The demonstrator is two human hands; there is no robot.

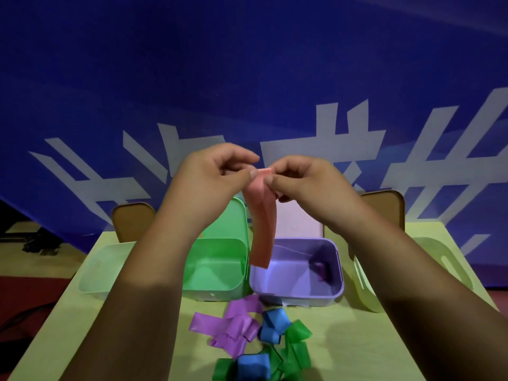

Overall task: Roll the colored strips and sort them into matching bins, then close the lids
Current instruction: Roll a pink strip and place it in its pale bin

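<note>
My left hand (211,174) and my right hand (305,180) are raised above the bins, and both pinch the top end of a pink strip (262,224). The strip hangs straight down, its lower end in front of the gap between the green bin (217,270) and the purple bin (297,290). Both bins stand open with their lids up behind them. A small purple roll (320,268) lies in the purple bin. On the table in front lie loose purple strips (233,325), blue strips (272,324) and green strips (295,350).
A pale green bin (96,270) stands at the left and a pale yellow-green bin (428,270) at the right, on a light green table (371,339). Two wooden chair backs (132,221) rise behind the table. A blue banner fills the background.
</note>
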